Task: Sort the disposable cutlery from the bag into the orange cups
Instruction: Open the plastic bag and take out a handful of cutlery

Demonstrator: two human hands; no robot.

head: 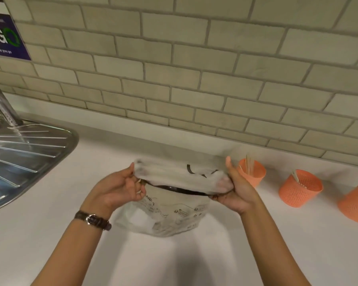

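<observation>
Bag point(165, 211) on or just above bench point(50, 234), mouth pulled open. Left hand point(116, 188) pinches its left rim, right hand point(236, 190) grips its right rim. Orange cups point(298, 190) stand right of bag. Risk: thin plastic tears or slips under the pull, spilling cutlery.

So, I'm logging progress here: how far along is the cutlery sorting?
Done: a few pale wooden pieces already stand in the three orange perforated plastic cups. In hand: the left hand and right hand grip the white printed plastic bag at its mouth, holding it open. Left: the bag's contents, hidden from view, to be sorted.
</observation>
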